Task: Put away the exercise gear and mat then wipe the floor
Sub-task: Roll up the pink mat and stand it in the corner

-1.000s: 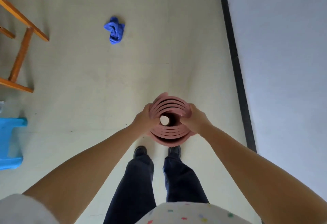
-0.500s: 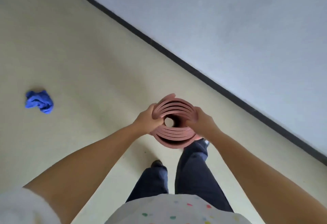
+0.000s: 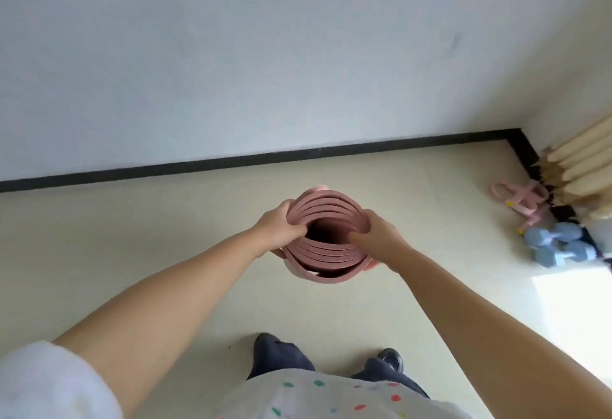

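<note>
Wall (image 3: 265, 54): pale grey, plain, with a faint smudge toward the right; no writing shows on it.
Skirting (image 3: 231, 163): a black strip along the foot of the wall, turning at the corner on the right.
Floor (image 3: 99, 236): cream, bare in the left and middle parts of the view.
Left hand (image 3: 278, 229): grips the left rim of the rolled mat, fingers curled over the edge into the hollow core.
Rolled mat (image 3: 331, 253): dusty pink, rolled in loose coils, held upright and seen end-on, in front of the person above the floor, between the two hands; no label or brand can be read.
Right hand (image 3: 377, 236): grips the right rim of the roll, thumb hooked inside, the other fingers round the outside.
Shoes (image 3: 390, 359): dark, on the floor below the mat, with dark trousers above them.
Pink straps (image 3: 516, 196): lying on the floor near the corner, with a small yellow tag too small to read.
Dumbbells (image 3: 556, 246): pale blue, hexagonal heads, on the floor just beside the straps.
Wooden poles (image 3: 583, 166): pale, bundled, leaning in the corner at the right edge.
</note>
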Available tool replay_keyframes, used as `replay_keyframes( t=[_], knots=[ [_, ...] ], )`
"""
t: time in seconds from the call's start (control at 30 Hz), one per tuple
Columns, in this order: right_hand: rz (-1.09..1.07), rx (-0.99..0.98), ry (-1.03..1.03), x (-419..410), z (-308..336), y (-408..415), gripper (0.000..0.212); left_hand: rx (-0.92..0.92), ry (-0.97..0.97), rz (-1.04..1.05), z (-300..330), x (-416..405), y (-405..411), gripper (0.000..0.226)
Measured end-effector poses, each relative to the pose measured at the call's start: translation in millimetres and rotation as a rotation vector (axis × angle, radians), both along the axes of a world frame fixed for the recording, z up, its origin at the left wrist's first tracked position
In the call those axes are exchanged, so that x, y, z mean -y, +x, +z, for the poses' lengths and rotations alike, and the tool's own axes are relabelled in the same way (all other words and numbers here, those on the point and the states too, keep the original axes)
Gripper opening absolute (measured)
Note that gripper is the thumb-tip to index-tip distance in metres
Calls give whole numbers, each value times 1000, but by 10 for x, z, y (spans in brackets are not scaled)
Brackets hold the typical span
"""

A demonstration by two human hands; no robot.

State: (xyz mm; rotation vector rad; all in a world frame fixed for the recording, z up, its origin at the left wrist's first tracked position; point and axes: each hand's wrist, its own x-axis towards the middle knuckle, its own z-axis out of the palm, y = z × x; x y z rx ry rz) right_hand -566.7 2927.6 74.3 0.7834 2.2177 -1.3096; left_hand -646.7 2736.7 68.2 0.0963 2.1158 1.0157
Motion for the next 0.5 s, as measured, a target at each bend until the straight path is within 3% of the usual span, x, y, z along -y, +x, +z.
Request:
replay_keyframes(
  t=[0.2, 0.5],
  knots=[
    [-238, -9, -23, -1417, 78, 731, 46, -22, 10, -205, 51, -1625, 358, 53],
    [-401, -28, 22, -3436, 238, 1336, 37, 9, 59, -350, 113, -3881, 722, 44]
  ],
)
